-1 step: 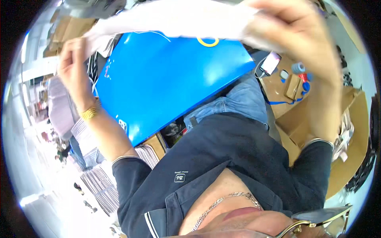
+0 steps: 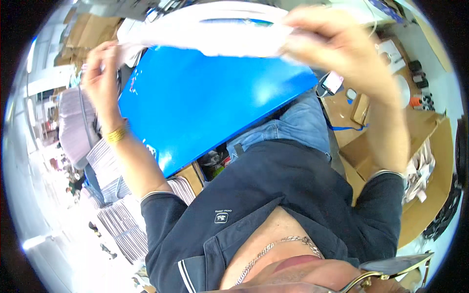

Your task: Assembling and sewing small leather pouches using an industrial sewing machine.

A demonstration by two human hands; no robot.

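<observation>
A long white piece of cloth (image 2: pixel 205 39), blurred by motion, is held up horizontally over the blue tabletop (image 2: pixel 205 112). My left hand (image 2: pixel 102 73), with a gold watch (image 2: pixel 116 135) on the wrist, pinches its left end with curled fingers. My right hand (image 2: pixel 332 49), also blurred, grips the right end, thumb and fingers round it. The cloth hides the far part of the blue surface.
A phone (image 2: pixel 332 83) with a white cable lies right of the blue top. An open cardboard box (image 2: pixel 430 210) with pale fabric stands at my right. Bundled striped stacks (image 2: pixel 119 229) are at the left, cardboard boxes (image 2: pixel 90 29) at the far left.
My left hand has moved a little rightward and my right hand leftward, so the ends of the held cloth are closer together. The yellow ring seen earlier is now mostly hidden.
</observation>
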